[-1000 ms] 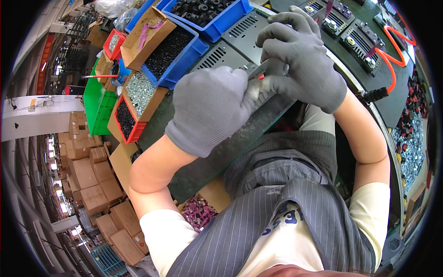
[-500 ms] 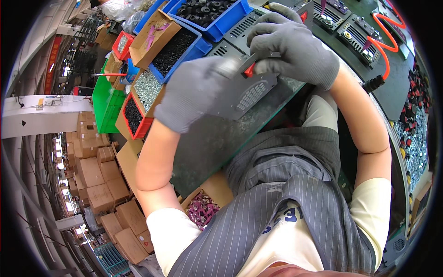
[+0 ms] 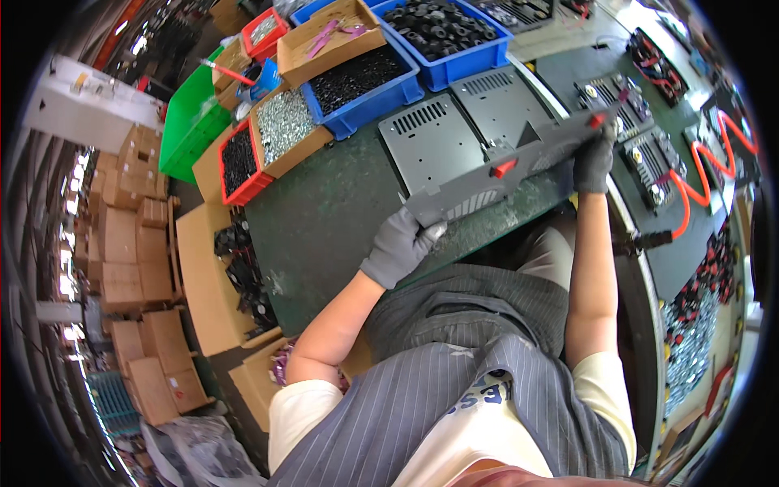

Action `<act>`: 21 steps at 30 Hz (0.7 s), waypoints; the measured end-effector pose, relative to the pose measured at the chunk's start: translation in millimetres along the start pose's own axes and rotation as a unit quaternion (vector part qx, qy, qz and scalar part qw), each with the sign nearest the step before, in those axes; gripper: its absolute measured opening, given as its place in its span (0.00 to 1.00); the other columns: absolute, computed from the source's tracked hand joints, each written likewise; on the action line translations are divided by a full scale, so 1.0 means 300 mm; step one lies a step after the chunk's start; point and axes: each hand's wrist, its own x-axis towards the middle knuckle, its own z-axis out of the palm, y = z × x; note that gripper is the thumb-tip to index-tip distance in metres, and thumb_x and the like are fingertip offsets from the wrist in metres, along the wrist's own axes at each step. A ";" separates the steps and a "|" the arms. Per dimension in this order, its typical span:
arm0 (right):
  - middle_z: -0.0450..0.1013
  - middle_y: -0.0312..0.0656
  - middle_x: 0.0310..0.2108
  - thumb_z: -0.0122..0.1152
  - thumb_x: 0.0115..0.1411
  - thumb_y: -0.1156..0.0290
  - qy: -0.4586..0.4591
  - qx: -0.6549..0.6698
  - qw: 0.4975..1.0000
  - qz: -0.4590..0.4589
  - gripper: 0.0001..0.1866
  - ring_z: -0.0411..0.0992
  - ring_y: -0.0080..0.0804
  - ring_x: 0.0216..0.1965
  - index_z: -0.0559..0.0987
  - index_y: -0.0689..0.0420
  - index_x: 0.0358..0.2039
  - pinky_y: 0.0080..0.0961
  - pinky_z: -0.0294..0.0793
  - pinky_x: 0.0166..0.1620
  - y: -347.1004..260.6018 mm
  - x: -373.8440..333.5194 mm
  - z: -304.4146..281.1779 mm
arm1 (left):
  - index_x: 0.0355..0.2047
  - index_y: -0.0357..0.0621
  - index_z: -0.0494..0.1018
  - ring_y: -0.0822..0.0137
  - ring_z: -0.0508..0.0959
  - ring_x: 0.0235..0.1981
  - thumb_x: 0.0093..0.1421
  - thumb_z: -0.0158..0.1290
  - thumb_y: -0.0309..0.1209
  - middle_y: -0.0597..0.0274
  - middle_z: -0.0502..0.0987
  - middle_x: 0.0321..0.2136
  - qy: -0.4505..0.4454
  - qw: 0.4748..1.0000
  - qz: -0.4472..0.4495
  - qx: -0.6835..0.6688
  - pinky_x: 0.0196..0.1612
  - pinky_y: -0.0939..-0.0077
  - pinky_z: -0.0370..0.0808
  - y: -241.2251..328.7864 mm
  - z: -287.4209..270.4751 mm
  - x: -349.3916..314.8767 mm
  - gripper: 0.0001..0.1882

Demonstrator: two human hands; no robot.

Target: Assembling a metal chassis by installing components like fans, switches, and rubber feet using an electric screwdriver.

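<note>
A long dark grey sheet-metal panel [image 3: 461, 188] stands on its edge at the near side of the worktable. It has slotted vents and two red switches, one near its middle [image 3: 504, 169] and one near its right end [image 3: 598, 120]. Gloved in grey, my left hand [image 3: 398, 247] grips the panel's left end, thumb on the near side. At the opposite end my right hand [image 3: 596, 158], also gloved, is closed around the edge, its fingers partly hidden. Just behind lie two flat grey vented plates [image 3: 430, 144] [image 3: 501, 101], side by side.
Blue bins of black screws [image 3: 357, 81] and black round parts [image 3: 442, 32] stand at the back. Left of them are a carton of silver screws [image 3: 284, 126] and a red bin [image 3: 238, 162]. An orange coiled air hose [image 3: 688, 199] hangs at right.
My hands have moved apart, from close together around a red switch to opposite ends of the panel. The panel now spans left to right, and the view has shifted.
</note>
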 end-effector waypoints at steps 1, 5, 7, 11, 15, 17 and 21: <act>0.70 0.42 0.42 0.43 0.61 0.47 0.022 -0.045 0.999 -0.018 0.26 0.68 0.35 0.43 0.70 0.55 0.47 0.33 0.67 0.49 -0.019 0.001 -0.018 | 0.37 0.42 0.73 0.52 0.75 0.32 0.57 0.53 0.38 0.53 0.75 0.31 -0.010 1.000 0.013 -0.004 0.36 0.66 0.72 0.027 0.000 -0.003 0.13; 0.69 0.38 0.34 0.42 0.62 0.44 0.085 -0.080 0.993 0.032 0.24 0.68 0.31 0.36 0.71 0.53 0.42 0.31 0.68 0.43 -0.098 -0.114 0.047 | 0.36 0.44 0.73 0.50 0.75 0.30 0.57 0.53 0.34 0.53 0.73 0.29 0.003 0.999 0.049 0.007 0.34 0.65 0.72 0.005 -0.030 -0.084 0.10; 0.69 0.37 0.31 0.41 0.62 0.44 0.096 -0.120 0.988 0.024 0.24 0.68 0.30 0.33 0.71 0.52 0.41 0.28 0.68 0.38 -0.075 -0.152 0.119 | 0.36 0.44 0.73 0.52 0.74 0.30 0.55 0.55 0.33 0.54 0.73 0.28 0.009 0.999 0.038 -0.015 0.33 0.63 0.72 -0.004 -0.051 -0.117 0.10; 0.69 0.42 0.36 0.41 0.61 0.42 0.007 -0.084 0.990 0.109 0.29 0.67 0.35 0.38 0.70 0.55 0.47 0.35 0.67 0.44 0.041 0.020 -0.147 | 0.36 0.45 0.75 0.57 0.74 0.36 0.55 0.54 0.38 0.57 0.74 0.33 -0.056 0.997 -0.048 -0.030 0.39 0.67 0.71 -0.008 -0.057 -0.102 0.12; 0.72 0.48 0.42 0.33 0.61 0.52 -0.213 -0.115 0.965 0.101 0.28 0.72 0.37 0.41 0.74 0.61 0.45 0.33 0.71 0.46 0.038 0.273 -0.454 | 0.39 0.47 0.72 0.55 0.74 0.33 0.55 0.52 0.42 0.56 0.72 0.35 0.046 0.996 0.002 0.073 0.38 0.64 0.72 -0.041 0.075 -0.098 0.15; 0.72 0.48 0.43 0.35 0.60 0.59 -0.050 -0.178 0.982 0.045 0.26 0.71 0.38 0.44 0.72 0.62 0.50 0.34 0.69 0.51 0.037 0.138 -0.251 | 0.43 0.49 0.70 0.53 0.74 0.32 0.56 0.51 0.43 0.54 0.71 0.36 -0.004 0.992 -0.046 0.118 0.38 0.62 0.73 -0.028 0.038 -0.118 0.17; 0.70 0.48 0.42 0.40 0.61 0.57 -0.072 -0.198 0.973 0.089 0.29 0.70 0.42 0.38 0.61 0.60 0.59 0.40 0.71 0.45 0.055 0.214 -0.354 | 0.45 0.49 0.68 0.55 0.75 0.31 0.54 0.51 0.35 0.54 0.69 0.38 -0.005 0.999 -0.019 0.041 0.37 0.62 0.74 -0.001 -0.147 -0.147 0.17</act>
